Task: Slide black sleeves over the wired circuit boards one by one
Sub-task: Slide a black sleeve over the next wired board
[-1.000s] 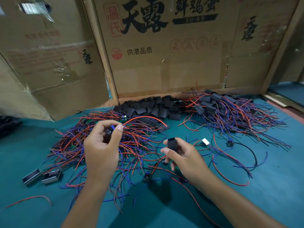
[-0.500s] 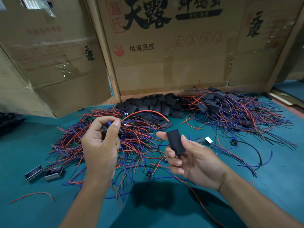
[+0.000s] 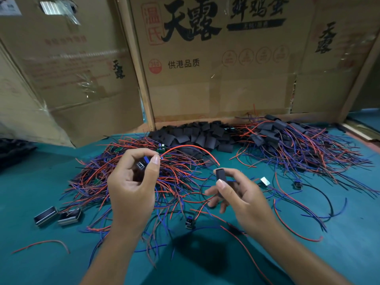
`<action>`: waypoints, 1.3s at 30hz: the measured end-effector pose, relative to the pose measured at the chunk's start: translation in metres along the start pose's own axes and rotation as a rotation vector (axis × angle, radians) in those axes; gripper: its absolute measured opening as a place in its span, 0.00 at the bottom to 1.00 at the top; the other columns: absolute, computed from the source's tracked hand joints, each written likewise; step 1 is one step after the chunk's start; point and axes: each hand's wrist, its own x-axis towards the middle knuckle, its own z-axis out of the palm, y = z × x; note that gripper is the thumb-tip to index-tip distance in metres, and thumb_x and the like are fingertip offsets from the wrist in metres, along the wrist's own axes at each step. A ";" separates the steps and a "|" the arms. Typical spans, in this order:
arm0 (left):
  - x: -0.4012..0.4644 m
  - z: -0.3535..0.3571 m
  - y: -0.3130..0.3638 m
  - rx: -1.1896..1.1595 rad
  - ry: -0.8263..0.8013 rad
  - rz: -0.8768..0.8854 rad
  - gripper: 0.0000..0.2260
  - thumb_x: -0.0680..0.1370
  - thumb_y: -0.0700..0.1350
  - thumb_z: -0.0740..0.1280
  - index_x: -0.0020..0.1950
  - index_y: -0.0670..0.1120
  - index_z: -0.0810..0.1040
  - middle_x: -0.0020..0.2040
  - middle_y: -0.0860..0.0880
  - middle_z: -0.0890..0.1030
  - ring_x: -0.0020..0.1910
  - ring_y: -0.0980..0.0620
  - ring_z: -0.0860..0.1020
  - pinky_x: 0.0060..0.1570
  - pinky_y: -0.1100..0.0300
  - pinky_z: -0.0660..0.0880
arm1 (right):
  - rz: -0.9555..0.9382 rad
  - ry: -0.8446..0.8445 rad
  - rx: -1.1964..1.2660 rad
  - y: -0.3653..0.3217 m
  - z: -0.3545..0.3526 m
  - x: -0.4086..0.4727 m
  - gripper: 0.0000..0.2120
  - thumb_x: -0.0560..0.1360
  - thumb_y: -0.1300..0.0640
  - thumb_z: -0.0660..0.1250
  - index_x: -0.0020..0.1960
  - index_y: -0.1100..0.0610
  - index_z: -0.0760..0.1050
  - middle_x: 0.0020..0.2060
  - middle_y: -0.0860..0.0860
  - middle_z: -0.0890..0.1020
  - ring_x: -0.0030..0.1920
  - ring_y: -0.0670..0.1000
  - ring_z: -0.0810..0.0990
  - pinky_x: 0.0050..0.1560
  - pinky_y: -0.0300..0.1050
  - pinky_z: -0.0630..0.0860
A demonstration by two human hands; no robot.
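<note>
- Left hand [image 3: 133, 182]: fingers curled round a small wired board [image 3: 144, 163], held above the unsleeved wire pile [image 3: 131, 173]; its red wire [image 3: 191, 148] arcs right.
- Right hand [image 3: 238, 192]: pinches one black sleeve [image 3: 221, 181] upright between thumb and fingers, apart from the board.
- Loose sleeves [image 3: 197, 136]: heaped at the back; finished pile [image 3: 287, 140] to the right.
- Advice: gather the wire ends, squeeze the sleeve's mouth open, thread wires first, then ease it over the board.

Cardboard boxes [image 3: 216, 79] behind; teal mat [image 3: 41, 182]
</note>
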 end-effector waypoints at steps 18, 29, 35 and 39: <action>-0.007 0.007 0.009 -0.021 -0.425 -0.065 0.06 0.78 0.42 0.69 0.51 0.53 0.81 0.43 0.50 0.85 0.39 0.57 0.82 0.42 0.69 0.74 | -0.483 -0.080 -0.574 -0.028 -0.006 -0.015 0.16 0.71 0.52 0.69 0.55 0.58 0.80 0.64 0.44 0.78 0.65 0.40 0.75 0.66 0.36 0.68; 0.005 -0.014 -0.003 0.081 -0.850 -0.362 0.08 0.74 0.52 0.72 0.53 0.54 0.82 0.46 0.49 0.85 0.45 0.52 0.82 0.47 0.59 0.77 | -0.230 -0.255 -0.594 -0.027 -0.012 -0.008 0.08 0.70 0.48 0.69 0.45 0.50 0.79 0.37 0.45 0.80 0.37 0.46 0.77 0.40 0.45 0.74; -0.003 -0.002 -0.003 0.131 -0.909 -0.319 0.06 0.78 0.52 0.68 0.47 0.51 0.82 0.30 0.53 0.75 0.29 0.58 0.70 0.32 0.64 0.68 | -0.334 -0.347 -0.709 -0.025 -0.009 -0.008 0.08 0.71 0.51 0.70 0.48 0.52 0.78 0.39 0.44 0.79 0.39 0.44 0.75 0.40 0.36 0.71; 0.000 -0.005 -0.004 0.131 -0.778 -0.230 0.06 0.80 0.47 0.68 0.45 0.49 0.82 0.33 0.54 0.77 0.32 0.61 0.69 0.31 0.65 0.65 | -0.289 -0.290 -0.677 -0.023 -0.018 -0.006 0.13 0.71 0.49 0.70 0.53 0.52 0.80 0.48 0.43 0.83 0.48 0.43 0.81 0.49 0.38 0.76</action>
